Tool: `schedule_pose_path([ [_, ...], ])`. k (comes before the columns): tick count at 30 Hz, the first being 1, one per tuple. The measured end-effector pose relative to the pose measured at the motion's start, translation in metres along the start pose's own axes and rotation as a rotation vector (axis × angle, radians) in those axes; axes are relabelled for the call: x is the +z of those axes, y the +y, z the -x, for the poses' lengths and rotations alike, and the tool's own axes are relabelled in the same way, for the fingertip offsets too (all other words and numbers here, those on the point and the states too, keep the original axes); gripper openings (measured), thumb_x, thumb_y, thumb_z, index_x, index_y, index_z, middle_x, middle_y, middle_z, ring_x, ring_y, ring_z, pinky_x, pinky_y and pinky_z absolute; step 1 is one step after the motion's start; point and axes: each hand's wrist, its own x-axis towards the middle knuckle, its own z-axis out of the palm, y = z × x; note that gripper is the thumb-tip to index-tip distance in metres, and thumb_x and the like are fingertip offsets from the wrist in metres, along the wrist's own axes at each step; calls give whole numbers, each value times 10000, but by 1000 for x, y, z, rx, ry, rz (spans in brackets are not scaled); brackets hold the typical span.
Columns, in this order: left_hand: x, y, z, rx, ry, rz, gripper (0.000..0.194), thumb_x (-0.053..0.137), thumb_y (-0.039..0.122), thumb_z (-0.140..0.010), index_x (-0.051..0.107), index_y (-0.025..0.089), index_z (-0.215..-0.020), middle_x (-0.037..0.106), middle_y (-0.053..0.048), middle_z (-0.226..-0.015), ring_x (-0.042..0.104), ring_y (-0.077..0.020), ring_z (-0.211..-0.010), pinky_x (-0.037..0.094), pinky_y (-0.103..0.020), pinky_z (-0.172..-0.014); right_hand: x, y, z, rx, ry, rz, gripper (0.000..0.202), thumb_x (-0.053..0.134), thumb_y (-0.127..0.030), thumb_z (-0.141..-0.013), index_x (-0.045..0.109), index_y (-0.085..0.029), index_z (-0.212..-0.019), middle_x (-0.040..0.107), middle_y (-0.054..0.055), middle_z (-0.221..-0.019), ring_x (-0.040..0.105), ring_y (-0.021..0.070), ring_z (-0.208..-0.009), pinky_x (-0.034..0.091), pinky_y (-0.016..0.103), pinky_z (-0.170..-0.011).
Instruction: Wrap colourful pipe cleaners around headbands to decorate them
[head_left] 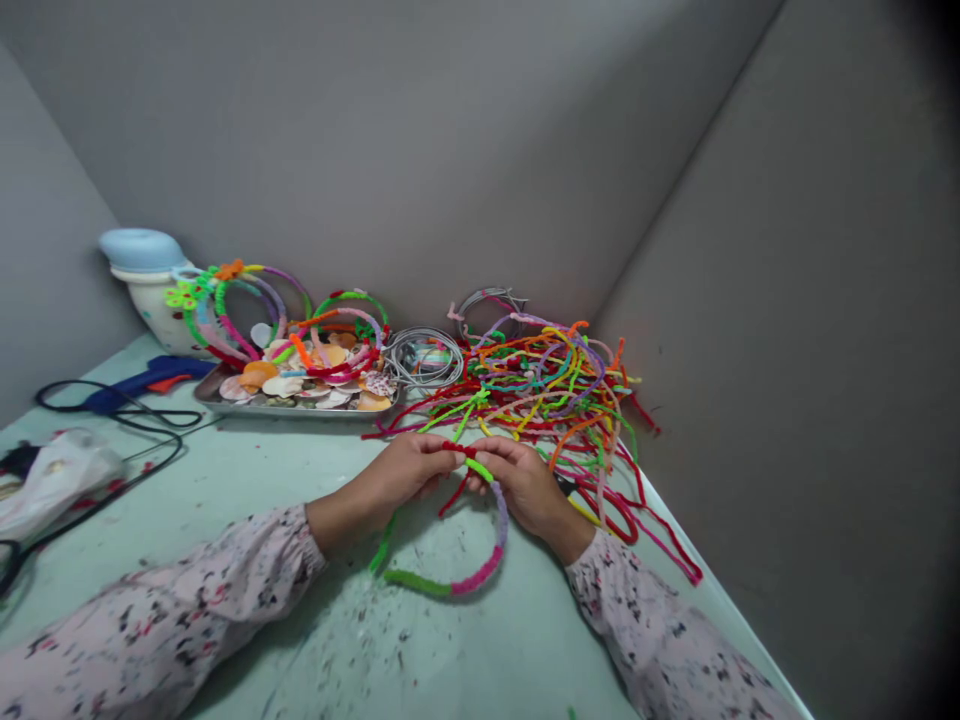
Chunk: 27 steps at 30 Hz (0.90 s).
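A curved band [478, 577] wrapped in green, pink, lilac and bright green fuzzy wire hangs from my hands over the table. My left hand [405, 468] pinches the red fuzzy wire at its upper end. Close beside it, my right hand [525, 482] grips the band near the bright green part, fingers pressed together. A loose red tail [452, 497] sticks down between the hands. Below my left hand a green strand [384, 545] dangles. Some fingertips are hidden behind the band and hands.
A tangled pile of coloured fuzzy wires [555, 380] lies beyond my right hand, with scissors [626, 525] partly under it. Behind my left hand stands a metal tray [300, 411] of shells and wrapped hoops. A blue tool [139, 385], black cable, plastic bag [67, 475] and blue-lidded container [161, 300] are left.
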Motion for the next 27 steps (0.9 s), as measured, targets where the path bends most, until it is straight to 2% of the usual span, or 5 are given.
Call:
schedule_pose_path([
  [5, -2, -2, -3, 51, 18, -104, 239, 594, 348, -740, 680, 125, -745, 385, 59, -430, 254, -62, -377, 152, -234, -397, -1, 0, 1, -5, -5, -5, 228, 681, -338, -760, 674, -176, -921, 686, 19, -698, 638, 136, -631, 480, 247, -596],
  [11, -1, -1, -2, 53, 66, -181, 252, 586, 345, -728, 704, 123, -747, 435, 42, -438, 276, -73, -391, 180, -232, -410, 4, -5, 5, -41, 47, 96, 213, 679, -358, -763, 686, -185, -886, 703, 32, -705, 659, 172, -656, 515, 300, -640],
  [16, -3, -3, -5, 119, 95, -216, 230, 592, 339, -725, 691, 131, -718, 482, 35, -503, 317, -79, -453, 220, -218, -451, 8, -9, 7, -29, 103, 157, 206, 683, -369, -757, 688, -187, -854, 706, 35, -695, 665, 189, -663, 525, 326, -666],
  [21, -2, -6, -6, 143, 57, -177, 237, 588, 352, -744, 681, 134, -760, 516, 18, -572, 345, -84, -499, 227, -207, -462, 11, -9, 5, -34, 145, 136, 229, 676, -386, -761, 670, -180, -860, 691, 32, -706, 652, 166, -648, 509, 289, -627],
  [27, -2, -5, -3, 126, -57, -44, 231, 595, 340, -755, 677, 137, -828, 506, 21, -578, 328, -76, -487, 215, -210, -458, 14, -11, 3, -63, 216, 184, 217, 711, -368, -717, 678, -193, -841, 671, 16, -655, 628, 170, -616, 487, 295, -599],
])
